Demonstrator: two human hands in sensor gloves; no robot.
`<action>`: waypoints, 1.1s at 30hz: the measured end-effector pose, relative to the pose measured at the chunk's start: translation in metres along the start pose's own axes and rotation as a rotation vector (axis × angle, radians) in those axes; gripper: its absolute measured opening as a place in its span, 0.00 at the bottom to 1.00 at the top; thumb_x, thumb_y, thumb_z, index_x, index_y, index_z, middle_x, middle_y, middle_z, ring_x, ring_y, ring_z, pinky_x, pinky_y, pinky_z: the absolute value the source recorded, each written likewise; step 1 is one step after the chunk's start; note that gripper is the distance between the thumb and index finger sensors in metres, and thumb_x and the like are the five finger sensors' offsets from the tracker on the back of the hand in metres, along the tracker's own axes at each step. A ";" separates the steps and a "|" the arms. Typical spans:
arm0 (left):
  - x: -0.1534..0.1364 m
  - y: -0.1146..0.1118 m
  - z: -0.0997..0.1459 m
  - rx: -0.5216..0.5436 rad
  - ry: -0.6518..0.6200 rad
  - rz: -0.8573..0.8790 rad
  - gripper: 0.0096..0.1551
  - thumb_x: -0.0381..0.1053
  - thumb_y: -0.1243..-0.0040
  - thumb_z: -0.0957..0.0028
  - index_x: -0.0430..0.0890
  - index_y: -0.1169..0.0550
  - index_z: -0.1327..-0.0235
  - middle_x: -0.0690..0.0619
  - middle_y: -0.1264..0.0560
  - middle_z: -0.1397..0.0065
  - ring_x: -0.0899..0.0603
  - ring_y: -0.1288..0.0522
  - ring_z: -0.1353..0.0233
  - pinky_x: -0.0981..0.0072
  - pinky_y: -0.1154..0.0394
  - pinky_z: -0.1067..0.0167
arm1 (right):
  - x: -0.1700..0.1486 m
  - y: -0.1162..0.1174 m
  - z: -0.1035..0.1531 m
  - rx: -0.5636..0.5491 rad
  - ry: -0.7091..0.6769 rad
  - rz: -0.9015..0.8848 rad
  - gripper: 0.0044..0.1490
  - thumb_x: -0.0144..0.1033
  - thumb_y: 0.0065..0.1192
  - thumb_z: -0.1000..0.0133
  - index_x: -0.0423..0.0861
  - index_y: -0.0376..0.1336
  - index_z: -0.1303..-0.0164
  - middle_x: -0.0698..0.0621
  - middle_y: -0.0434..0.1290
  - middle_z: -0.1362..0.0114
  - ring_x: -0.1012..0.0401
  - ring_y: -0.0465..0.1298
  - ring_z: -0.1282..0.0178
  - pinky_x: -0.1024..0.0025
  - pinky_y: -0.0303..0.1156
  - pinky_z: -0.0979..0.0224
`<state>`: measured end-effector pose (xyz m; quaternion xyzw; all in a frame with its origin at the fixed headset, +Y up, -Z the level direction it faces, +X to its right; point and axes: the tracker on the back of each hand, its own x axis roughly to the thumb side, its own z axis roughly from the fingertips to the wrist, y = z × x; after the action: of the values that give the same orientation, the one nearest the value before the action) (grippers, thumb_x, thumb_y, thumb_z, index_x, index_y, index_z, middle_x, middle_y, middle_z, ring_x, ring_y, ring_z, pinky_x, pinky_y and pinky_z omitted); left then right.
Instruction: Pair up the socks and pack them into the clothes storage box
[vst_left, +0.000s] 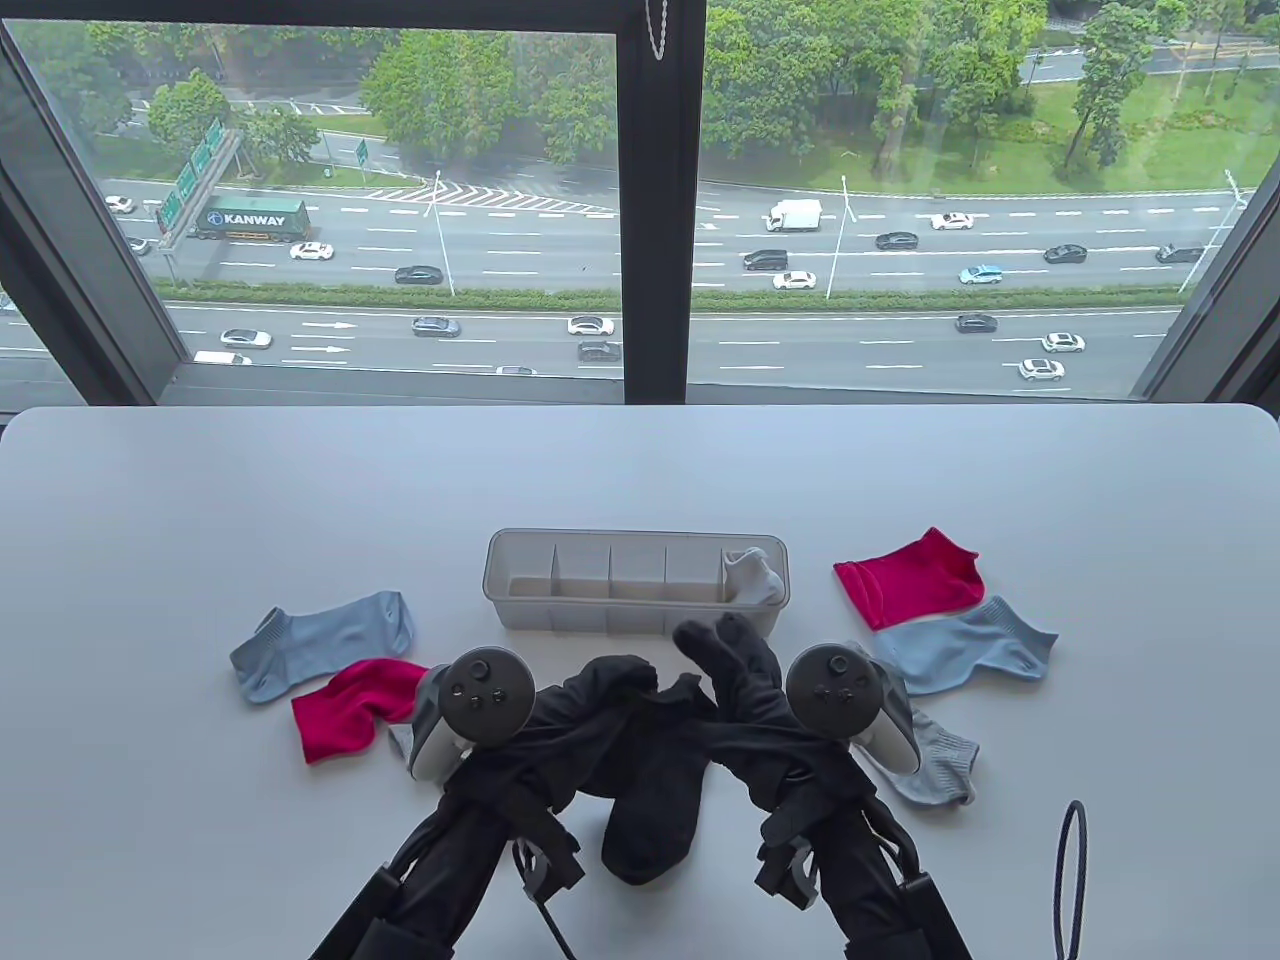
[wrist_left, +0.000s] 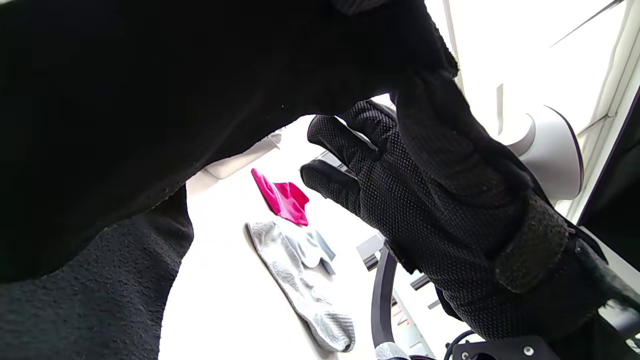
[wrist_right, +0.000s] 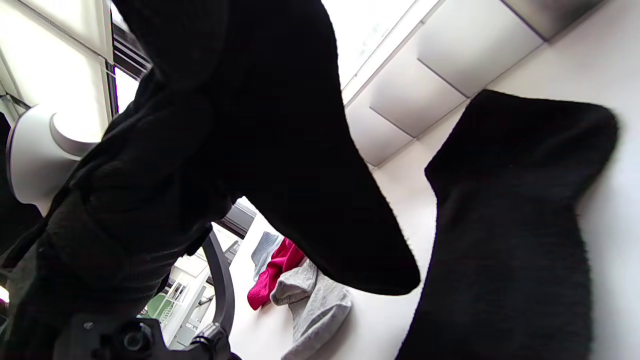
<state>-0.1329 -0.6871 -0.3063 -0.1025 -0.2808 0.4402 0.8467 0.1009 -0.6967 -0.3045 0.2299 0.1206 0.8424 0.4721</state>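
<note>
Legible text: "KANWAY", in white capitals with a round white logo to its left, on the side of the dark green truck container (vst_left: 250, 219) on the highway beyond the window. The green overhead road signs (vst_left: 190, 177) carry markings, possibly lettering, too small to read.

Open bench (vst_left: 200, 480) behind and to both sides of the storage box (vst_left: 636, 582), four of its compartments free, the right-end one filled by a grey sock (vst_left: 752, 577). Loose socks flanking the hands: blue sock (vst_left: 322, 643) left, red sock (vst_left: 908, 577) right.
</note>
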 end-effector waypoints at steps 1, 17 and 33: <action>0.001 -0.001 0.001 0.032 0.045 -0.033 0.25 0.42 0.55 0.36 0.42 0.37 0.25 0.40 0.26 0.26 0.31 0.23 0.30 0.34 0.27 0.36 | -0.001 0.001 0.001 -0.092 0.033 -0.020 0.32 0.44 0.59 0.33 0.55 0.52 0.21 0.30 0.27 0.13 0.28 0.29 0.21 0.28 0.37 0.23; -0.042 -0.047 -0.019 -0.176 0.517 -0.014 0.23 0.41 0.52 0.35 0.33 0.30 0.32 0.35 0.16 0.45 0.36 0.12 0.55 0.53 0.13 0.63 | -0.041 0.030 -0.024 -0.085 0.579 0.313 0.46 0.42 0.61 0.36 0.35 0.45 0.16 0.51 0.78 0.45 0.59 0.79 0.46 0.54 0.73 0.31; -0.020 -0.009 -0.007 -0.076 0.372 -0.016 0.45 0.52 0.45 0.38 0.39 0.51 0.17 0.28 0.47 0.18 0.22 0.36 0.26 0.33 0.31 0.37 | -0.035 0.017 -0.021 0.041 0.334 0.327 0.26 0.41 0.58 0.35 0.51 0.58 0.26 0.50 0.77 0.45 0.59 0.77 0.49 0.54 0.72 0.33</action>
<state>-0.1320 -0.7076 -0.3159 -0.2116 -0.1367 0.3961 0.8830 0.0937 -0.7352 -0.3255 0.1136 0.1754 0.9314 0.2981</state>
